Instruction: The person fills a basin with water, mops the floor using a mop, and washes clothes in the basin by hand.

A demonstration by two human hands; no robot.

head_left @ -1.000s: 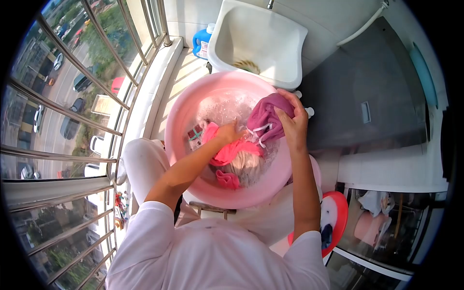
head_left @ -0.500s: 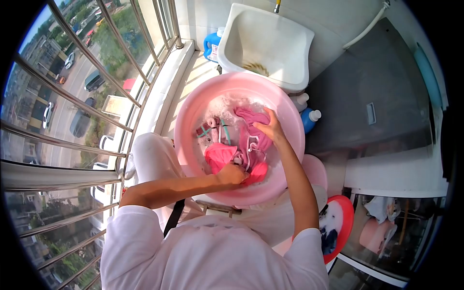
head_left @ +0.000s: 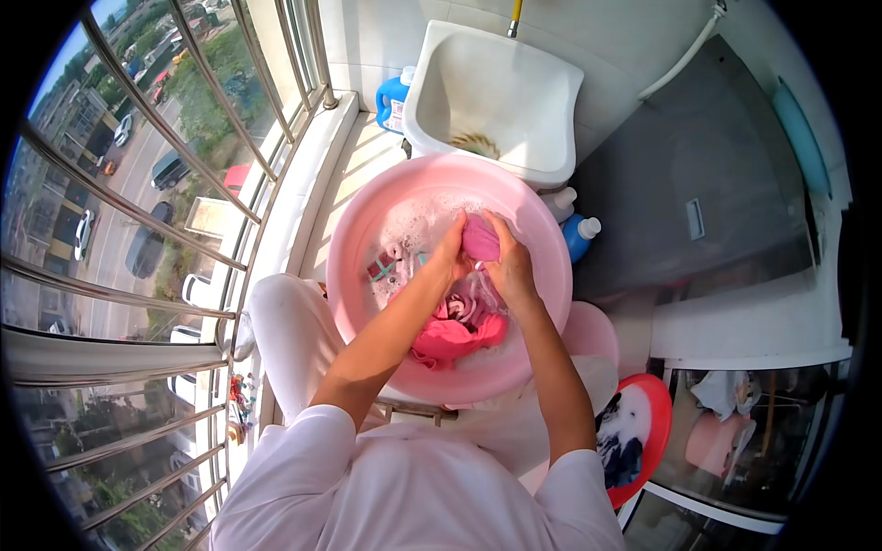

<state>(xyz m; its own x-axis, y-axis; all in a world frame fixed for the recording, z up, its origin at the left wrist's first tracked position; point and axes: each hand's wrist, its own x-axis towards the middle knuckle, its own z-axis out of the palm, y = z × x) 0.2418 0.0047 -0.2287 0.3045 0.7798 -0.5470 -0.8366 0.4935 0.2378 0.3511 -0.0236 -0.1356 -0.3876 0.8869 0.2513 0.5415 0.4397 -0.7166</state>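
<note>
Over the far half of a pink basin (head_left: 354,230) of soapy water, both hands grip one bunched purplish-pink cloth (head_left: 480,239). My left hand (head_left: 450,254) is closed on its left side. Opposite, my right hand (head_left: 511,266) wraps its right side, with the fingers curled over the top. Wet folds and a thin white cord trail from the bundle toward the water. Nearer me, a bright pink-red garment (head_left: 455,340) lies heaped in the suds. To the left, a checked cloth (head_left: 381,267) with green stripes is partly under water, partly hidden by my left forearm.
A white sink (head_left: 556,110) stands behind the basin, with a blue jug (head_left: 391,103) to its left. Bottles, including a blue bottle (head_left: 579,237), stand at the right near a dark grey panel (head_left: 671,174). A red basin (head_left: 657,432) holds dark cloth and foam. Window bars run along the left.
My left hand has left the bright pink garment and moved up beside the right hand. Both have gathered the purplish-pink cloth into a bundle. The view has shifted slightly.
</note>
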